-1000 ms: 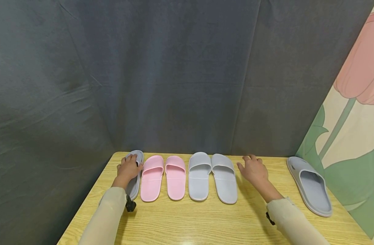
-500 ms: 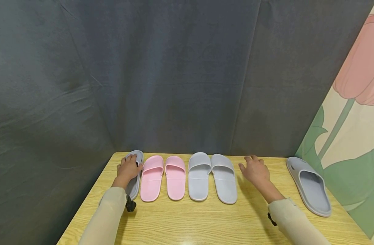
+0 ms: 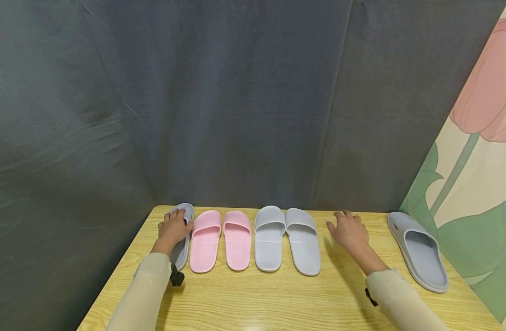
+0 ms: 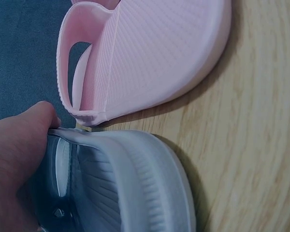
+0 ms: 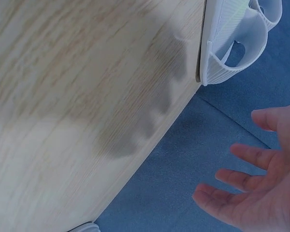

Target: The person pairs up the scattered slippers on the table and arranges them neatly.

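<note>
At the table's left end my left hand [image 3: 173, 228] grips a grey slipper [image 3: 180, 253] across its upper, and much of the slipper is hidden beneath the hand. In the left wrist view the thumb lies along the edge of the slipper's upper, close to a pink slide slipper [image 4: 154, 53]. My right hand [image 3: 350, 233] hovers over the wood with fingers spread and relaxed, holding nothing. Just left of it lies a pale grey slide slipper [image 3: 306, 253]. Further right, a darker grey slipper [image 3: 428, 262] lies at a slant by the table's right edge.
Another pink slide slipper [image 3: 238, 246] and a second pale grey slide slipper [image 3: 268, 248] lie in the middle of the row, toes toward the back. A dark curtain [image 3: 244, 105] hangs behind the wooden table [image 3: 253, 303]. A tulip-patterned panel [image 3: 480, 184] stands on the right.
My right hand has drifted a little to the right, away from the pale grey slide slippers. The left hand and the slipper under it have stayed in place.
</note>
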Tool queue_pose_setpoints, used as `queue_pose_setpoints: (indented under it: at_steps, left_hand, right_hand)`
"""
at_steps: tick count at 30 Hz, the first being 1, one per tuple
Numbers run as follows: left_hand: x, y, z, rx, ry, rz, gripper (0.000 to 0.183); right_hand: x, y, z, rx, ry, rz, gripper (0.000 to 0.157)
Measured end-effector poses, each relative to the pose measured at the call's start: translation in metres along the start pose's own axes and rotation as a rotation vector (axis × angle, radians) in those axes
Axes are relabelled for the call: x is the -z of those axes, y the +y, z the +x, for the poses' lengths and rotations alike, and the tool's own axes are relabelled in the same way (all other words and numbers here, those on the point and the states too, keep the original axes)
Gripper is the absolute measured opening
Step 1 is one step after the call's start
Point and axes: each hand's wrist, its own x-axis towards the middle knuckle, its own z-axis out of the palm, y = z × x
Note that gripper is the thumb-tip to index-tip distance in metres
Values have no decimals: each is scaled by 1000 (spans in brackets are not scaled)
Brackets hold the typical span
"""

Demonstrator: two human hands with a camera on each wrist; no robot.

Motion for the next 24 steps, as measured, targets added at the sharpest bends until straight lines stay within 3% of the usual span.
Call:
queue_pose_setpoints:
  at_steps: [24]
  left_hand:
    - [-1,0,0,8,-4,-9,69]
  right_hand:
    - [5,7,-2,-32,-21,8,53]
